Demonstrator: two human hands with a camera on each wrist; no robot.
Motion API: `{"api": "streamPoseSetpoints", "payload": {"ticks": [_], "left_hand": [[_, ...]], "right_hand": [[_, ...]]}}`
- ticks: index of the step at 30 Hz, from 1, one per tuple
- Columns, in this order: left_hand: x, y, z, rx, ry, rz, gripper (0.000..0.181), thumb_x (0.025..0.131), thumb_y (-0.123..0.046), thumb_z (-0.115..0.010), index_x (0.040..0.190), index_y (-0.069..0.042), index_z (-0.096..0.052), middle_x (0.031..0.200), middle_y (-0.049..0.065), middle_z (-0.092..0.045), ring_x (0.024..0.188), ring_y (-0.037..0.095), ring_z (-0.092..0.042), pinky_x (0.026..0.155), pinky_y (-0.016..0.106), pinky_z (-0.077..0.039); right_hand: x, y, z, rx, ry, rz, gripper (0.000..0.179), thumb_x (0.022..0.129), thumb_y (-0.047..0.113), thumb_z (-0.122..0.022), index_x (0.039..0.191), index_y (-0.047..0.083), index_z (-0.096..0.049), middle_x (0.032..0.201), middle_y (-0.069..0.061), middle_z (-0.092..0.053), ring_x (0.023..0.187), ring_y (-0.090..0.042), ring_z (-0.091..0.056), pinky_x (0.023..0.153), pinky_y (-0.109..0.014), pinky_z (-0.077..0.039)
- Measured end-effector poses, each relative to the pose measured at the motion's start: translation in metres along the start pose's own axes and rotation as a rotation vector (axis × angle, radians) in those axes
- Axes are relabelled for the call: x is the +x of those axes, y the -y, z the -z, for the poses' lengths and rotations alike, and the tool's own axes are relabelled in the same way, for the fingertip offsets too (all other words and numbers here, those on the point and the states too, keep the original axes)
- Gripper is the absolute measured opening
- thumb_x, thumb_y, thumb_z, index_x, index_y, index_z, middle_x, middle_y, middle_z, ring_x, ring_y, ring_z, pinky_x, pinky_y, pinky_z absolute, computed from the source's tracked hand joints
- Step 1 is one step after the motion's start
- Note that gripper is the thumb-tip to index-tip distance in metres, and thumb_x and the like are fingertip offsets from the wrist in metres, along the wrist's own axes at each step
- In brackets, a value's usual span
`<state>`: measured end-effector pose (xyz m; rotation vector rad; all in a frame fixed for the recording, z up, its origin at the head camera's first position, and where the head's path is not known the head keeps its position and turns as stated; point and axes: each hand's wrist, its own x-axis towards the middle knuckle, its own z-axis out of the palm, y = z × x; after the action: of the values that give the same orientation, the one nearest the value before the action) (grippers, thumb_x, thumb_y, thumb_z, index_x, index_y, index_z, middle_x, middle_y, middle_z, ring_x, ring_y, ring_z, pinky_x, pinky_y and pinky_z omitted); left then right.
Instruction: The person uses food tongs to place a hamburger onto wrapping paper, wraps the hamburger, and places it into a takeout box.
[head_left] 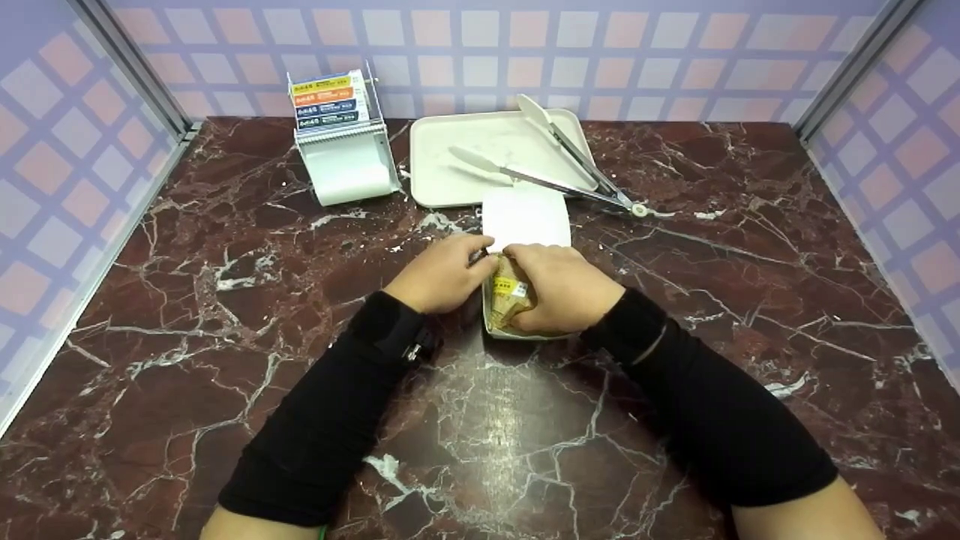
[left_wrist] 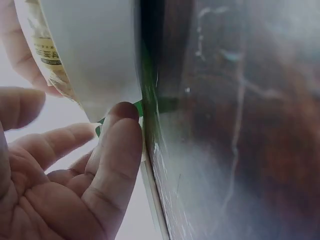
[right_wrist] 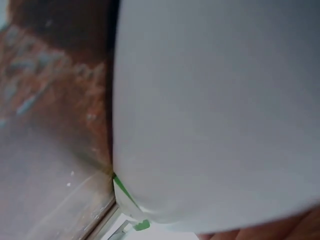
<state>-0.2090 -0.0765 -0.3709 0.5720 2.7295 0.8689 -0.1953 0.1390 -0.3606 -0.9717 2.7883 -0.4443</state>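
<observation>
A white clamshell food box stands on the table with its lid folded back. In it lies a brown paper-wrapped package with a yellow label and a white sticker. My right hand grips the package from the right, thumb at the near side. My left hand is at the box's left side, its fingers extended. In the left wrist view, those fingers touch the box's lower corner, where green shows, and the thumb stands apart. The box's white wall fills most of the right wrist view.
Behind the box lies a cream tray, with metal tongs spread open across it. A wire rack of coloured labels with a white chute stands at back left. White crumbs are scattered nearby on the dark marbled table. Patterned walls enclose it.
</observation>
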Motion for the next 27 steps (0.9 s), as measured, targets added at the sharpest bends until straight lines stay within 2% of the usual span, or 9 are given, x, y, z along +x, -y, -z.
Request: {"api": "streamPoseSetpoints", "payload": {"ticks": [5, 9, 11, 14, 19, 21, 27], "left_hand": [[-0.003, 0.002, 0.002, -0.024, 0.052, -0.045, 0.081, 0.095, -0.057, -0.071, 0.157, -0.012, -0.048, 0.162, 0.011, -0.049, 0.149, 0.029, -0.047, 0.127, 0.049, -0.036], [-0.004, 0.003, 0.003, -0.024, 0.094, -0.082, 0.091, 0.083, -0.054, -0.085, 0.156, -0.015, -0.050, 0.161, 0.009, -0.049, 0.145, 0.028, -0.050, 0.123, 0.049, -0.040], [-0.004, 0.002, 0.002, -0.019, 0.119, -0.077, 0.095, 0.079, -0.052, -0.088, 0.157, -0.016, -0.049, 0.163, 0.009, -0.046, 0.145, 0.030, -0.050, 0.123, 0.050, -0.041], [-0.004, -0.001, 0.001, -0.010, 0.153, -0.043, 0.099, 0.076, -0.050, -0.090, 0.159, -0.017, -0.047, 0.169, 0.009, -0.036, 0.149, 0.033, -0.046, 0.123, 0.053, -0.040], [-0.004, -0.004, -0.001, 0.019, 0.182, 0.018, 0.101, 0.076, -0.050, -0.089, 0.161, -0.018, -0.043, 0.175, 0.011, -0.023, 0.149, 0.039, -0.045, 0.118, 0.057, -0.046], [-0.005, -0.005, -0.002, 0.028, 0.192, 0.035, 0.103, 0.077, -0.050, -0.088, 0.162, -0.018, -0.042, 0.176, 0.011, -0.020, 0.148, 0.040, -0.046, 0.116, 0.058, -0.047], [-0.004, -0.007, -0.003, 0.053, 0.201, 0.069, 0.103, 0.077, -0.050, -0.089, 0.162, -0.019, -0.041, 0.176, 0.010, -0.019, 0.147, 0.042, -0.047, 0.116, 0.059, -0.047]], "right_hand": [[0.001, -0.001, -0.002, -0.015, -0.002, 0.004, 0.082, 0.074, 0.042, -0.090, 0.140, 0.010, -0.051, 0.122, -0.008, -0.068, 0.111, -0.031, -0.065, 0.110, -0.054, -0.050], [0.001, -0.003, -0.004, -0.011, -0.003, 0.003, 0.082, 0.076, 0.044, -0.089, 0.139, 0.009, -0.051, 0.119, -0.008, -0.067, 0.108, -0.030, -0.065, 0.105, -0.052, -0.052], [0.000, -0.003, -0.005, -0.009, -0.003, 0.004, 0.082, 0.077, 0.045, -0.089, 0.140, 0.009, -0.051, 0.120, -0.008, -0.067, 0.109, -0.030, -0.064, 0.105, -0.051, -0.053], [0.000, -0.004, -0.004, 0.008, 0.010, 0.015, 0.082, 0.078, 0.045, -0.088, 0.141, 0.009, -0.050, 0.121, -0.010, -0.066, 0.111, -0.031, -0.064, 0.105, -0.051, -0.053], [-0.005, -0.012, 0.008, 0.126, 0.095, 0.024, 0.100, 0.078, 0.041, -0.091, 0.156, 0.006, -0.038, 0.143, -0.015, -0.059, 0.124, -0.030, -0.061, 0.111, -0.050, -0.052], [-0.009, -0.017, 0.017, 0.168, 0.132, 0.015, 0.103, 0.078, 0.038, -0.091, 0.160, 0.008, -0.036, 0.150, -0.014, -0.056, 0.128, -0.029, -0.060, 0.112, -0.049, -0.052], [-0.022, -0.034, 0.037, 0.140, 0.180, -0.039, 0.093, 0.074, 0.032, -0.094, 0.154, 0.019, -0.049, 0.149, -0.006, -0.058, 0.135, -0.028, -0.054, 0.116, -0.054, -0.047]]}}
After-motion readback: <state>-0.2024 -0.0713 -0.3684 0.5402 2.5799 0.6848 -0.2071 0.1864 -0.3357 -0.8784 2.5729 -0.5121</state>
